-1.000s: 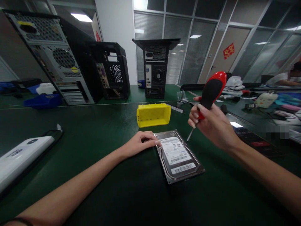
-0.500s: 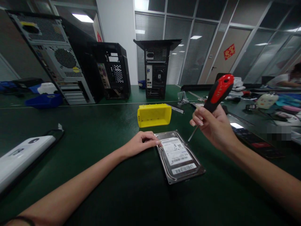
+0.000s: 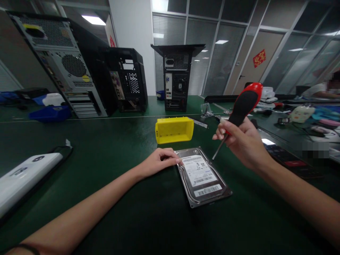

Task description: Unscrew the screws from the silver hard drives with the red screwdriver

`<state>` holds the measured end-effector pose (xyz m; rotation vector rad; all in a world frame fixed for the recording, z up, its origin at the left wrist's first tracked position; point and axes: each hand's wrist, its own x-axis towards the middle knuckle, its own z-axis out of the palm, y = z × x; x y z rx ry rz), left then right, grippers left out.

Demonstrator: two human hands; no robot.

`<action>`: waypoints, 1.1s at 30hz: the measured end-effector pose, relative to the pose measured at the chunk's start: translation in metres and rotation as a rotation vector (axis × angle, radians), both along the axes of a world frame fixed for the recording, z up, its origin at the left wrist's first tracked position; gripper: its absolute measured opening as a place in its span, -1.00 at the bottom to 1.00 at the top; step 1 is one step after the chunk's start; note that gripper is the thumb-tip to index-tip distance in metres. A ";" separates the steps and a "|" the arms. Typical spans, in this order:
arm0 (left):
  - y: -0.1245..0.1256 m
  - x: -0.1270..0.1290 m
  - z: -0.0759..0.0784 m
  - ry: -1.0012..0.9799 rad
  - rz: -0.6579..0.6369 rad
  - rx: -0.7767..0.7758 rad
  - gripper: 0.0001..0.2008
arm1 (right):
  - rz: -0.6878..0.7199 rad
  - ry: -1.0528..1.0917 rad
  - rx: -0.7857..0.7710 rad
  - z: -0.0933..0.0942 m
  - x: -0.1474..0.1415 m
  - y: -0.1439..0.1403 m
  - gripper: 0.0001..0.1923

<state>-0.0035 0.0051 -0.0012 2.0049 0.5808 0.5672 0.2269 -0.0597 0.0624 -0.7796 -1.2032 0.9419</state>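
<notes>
A metal hard drive (image 3: pixel 202 176) with a white label lies flat on the green table (image 3: pixel 119 148). My left hand (image 3: pixel 158 161) rests on the table with its fingertips against the drive's near left corner. My right hand (image 3: pixel 240 141) grips a screwdriver (image 3: pixel 240 108) with a red and black handle. Its tip points down at the drive's far right edge, at or just above the metal.
A yellow plastic bin (image 3: pixel 174 129) lies just behind the drive. Three open computer cases (image 3: pixel 176 76) stand along the back. A white device with a cable (image 3: pixel 23 175) lies at the left. Another person (image 3: pixel 325 88) sits at the far right among cluttered items.
The screwdriver handle has turned in my right hand, showing more black now than half a second ago. The left hand and the drive have stayed put.
</notes>
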 end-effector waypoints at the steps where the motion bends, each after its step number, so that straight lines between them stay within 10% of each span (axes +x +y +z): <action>1: 0.000 0.000 0.000 0.002 0.002 0.003 -0.77 | -0.003 -0.002 0.004 0.000 0.000 0.000 -0.78; 33: 0.000 0.001 0.001 -0.015 0.030 -0.027 -0.79 | -0.027 -0.006 0.085 0.005 0.007 0.001 -0.83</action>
